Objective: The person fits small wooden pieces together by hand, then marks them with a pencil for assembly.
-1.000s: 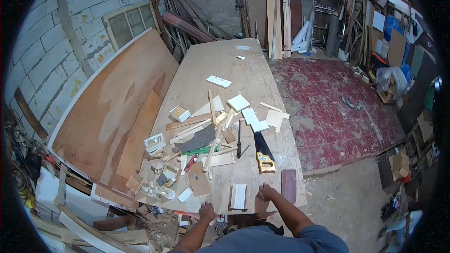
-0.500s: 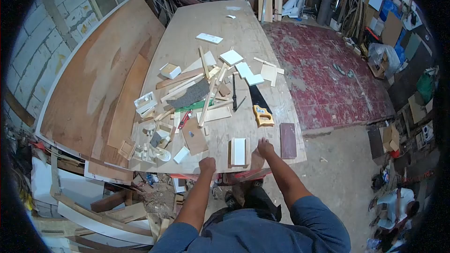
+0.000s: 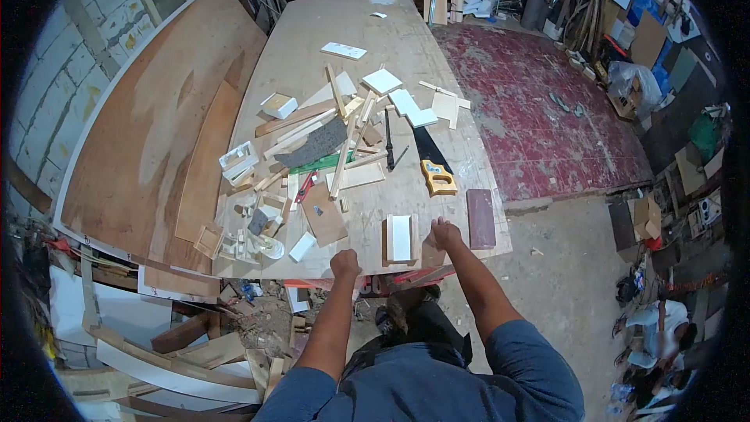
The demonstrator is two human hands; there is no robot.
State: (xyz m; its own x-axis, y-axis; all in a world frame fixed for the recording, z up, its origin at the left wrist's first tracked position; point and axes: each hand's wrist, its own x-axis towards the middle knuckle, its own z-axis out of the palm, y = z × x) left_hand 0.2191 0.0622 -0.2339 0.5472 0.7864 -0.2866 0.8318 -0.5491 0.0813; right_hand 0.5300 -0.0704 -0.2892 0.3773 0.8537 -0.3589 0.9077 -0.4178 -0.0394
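Observation:
At the near edge of the wooden table point(image 3: 305, 31), my left hand point(image 3: 344, 263) rests closed, with no object visible in it. My right hand point(image 3: 445, 234) is also closed on the table; whether anything is in its fingers is hidden. Between my hands lies a small wooden box with a white top point(image 3: 400, 238), touched by neither. A dark red block point(image 3: 481, 219) lies just right of my right hand. Beyond it is a handsaw with a yellow handle point(image 3: 438, 177). A small white block point(image 3: 302, 247) is left of my left hand.
Wood strips, a grey abrasive sheet point(image 3: 316, 144), white pieces point(image 3: 382, 81) and a red tool point(image 3: 306, 187) are heaped mid-table. Large plywood sheets point(image 3: 156, 125) lean at the left. Offcuts litter the floor at lower left. Another person point(image 3: 660, 332) is at the far lower right.
The view has shifted slightly, so the table's items appear a little higher. My right hand's fingers have moved a little; the objects on the table lie as before.

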